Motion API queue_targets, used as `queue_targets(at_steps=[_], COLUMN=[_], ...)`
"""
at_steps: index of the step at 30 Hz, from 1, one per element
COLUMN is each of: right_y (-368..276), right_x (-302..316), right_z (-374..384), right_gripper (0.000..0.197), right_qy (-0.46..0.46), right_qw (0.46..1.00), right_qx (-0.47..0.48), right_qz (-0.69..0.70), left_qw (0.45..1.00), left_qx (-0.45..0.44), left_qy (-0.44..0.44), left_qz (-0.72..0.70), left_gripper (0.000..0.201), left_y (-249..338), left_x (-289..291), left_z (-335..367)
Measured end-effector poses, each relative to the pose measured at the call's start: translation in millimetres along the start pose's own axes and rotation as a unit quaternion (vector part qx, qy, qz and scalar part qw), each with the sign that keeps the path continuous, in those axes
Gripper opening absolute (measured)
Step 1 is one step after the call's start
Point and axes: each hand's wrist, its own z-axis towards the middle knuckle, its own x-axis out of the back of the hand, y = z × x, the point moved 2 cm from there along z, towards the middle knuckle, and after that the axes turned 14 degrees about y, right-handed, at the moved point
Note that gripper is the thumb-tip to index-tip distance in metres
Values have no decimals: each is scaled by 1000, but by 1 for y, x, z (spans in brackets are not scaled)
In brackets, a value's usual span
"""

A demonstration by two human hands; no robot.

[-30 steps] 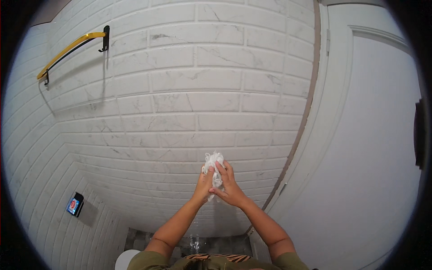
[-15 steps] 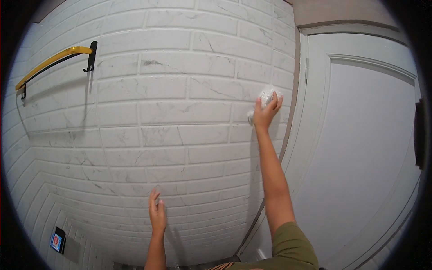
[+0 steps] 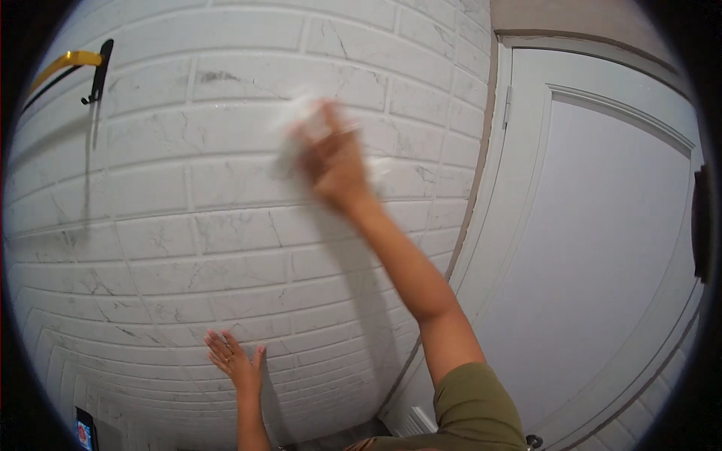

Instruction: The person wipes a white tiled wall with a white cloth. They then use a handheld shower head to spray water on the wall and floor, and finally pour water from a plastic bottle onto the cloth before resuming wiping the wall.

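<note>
My right hand (image 3: 333, 165) is raised against the white brick-patterned wall (image 3: 244, 180), smeared by motion. Under its fingers is a bunched white cloth (image 3: 295, 119), pressed to the wall; its outline is blurred, and a loose part shows to the right of the wrist. Lower down and to the left, my left hand (image 3: 238, 368) holds nothing. Its fingers are spread and a ring is on one of them. The palm side faces the wall, and whether it touches the tiles I cannot tell.
A yellow-and-black rail (image 3: 69, 62) with hooks is fixed to the wall at upper left. On the right stands a white door (image 3: 594, 248) in a pale frame, with a round knob (image 3: 534, 441) low down. A small device with a lit screen (image 3: 85, 431) sits at lower left.
My right hand has swept left across the wall with the white cloth, away from the door frame. My left hand has shifted slightly left and down, its fingers now spread. The view has turned right.
</note>
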Motion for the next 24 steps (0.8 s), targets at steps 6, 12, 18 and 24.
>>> queue_targets(at_steps=[6,12,18,24], right_y=[178,55,-69,113], right_x=[98,58,37,101], right_z=[-55,-125,-228,-171], right_gripper=[58,69,53,65], right_qy=[199,138,-86,80], right_qw=[930,923,995,974], right_qx=[-236,-294,56,-146], right_qz=[-201,-208,16,-153], left_qw=[998,997,997,997], left_qx=[-63,-66,-63,-43], left_qy=[-1,38,14,-32], left_qz=[9,16,39,46], left_gripper=[126,131,138,155], left_y=[-11,-17,-12,-20], left_x=[-16,-15,-18,-10], left_z=[-10,-7,-7,-9])
